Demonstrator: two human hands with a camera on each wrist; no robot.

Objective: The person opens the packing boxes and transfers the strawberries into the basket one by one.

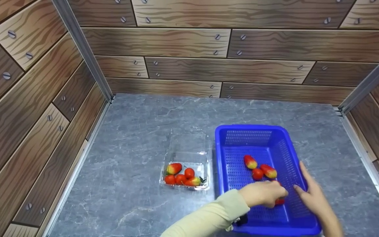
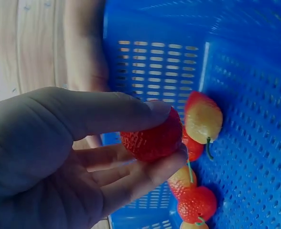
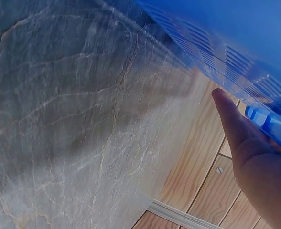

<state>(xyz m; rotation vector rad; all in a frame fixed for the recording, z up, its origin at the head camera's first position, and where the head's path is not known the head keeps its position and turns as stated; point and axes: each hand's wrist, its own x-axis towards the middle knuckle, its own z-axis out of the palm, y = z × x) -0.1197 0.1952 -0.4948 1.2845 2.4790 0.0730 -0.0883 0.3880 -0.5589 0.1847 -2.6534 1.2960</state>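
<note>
Pinching glossy red, dimpled strawberry-like fruit (image 2: 154, 140) with left hand (image 1: 264, 194); long axis, pointing direction unclear. Right hand (image 1: 314, 196), fingers spread, straddles blue basket rim (image 1: 252, 127).

The blue rectangular basket (image 1: 218, 158) looked smooth plastic to me, the clear open box (image 1: 200, 168) glossy plastic, the round red fruit (image 2: 152, 140) dimpled, the grey marbled table (image 1: 127, 164) faintly shiny.

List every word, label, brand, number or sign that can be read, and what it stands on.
None: no readable text shows in any view. I make out no lettering on the blue basket, the clear plastic box, the red fruit in the left hand or the wood-patterned wall.
</note>
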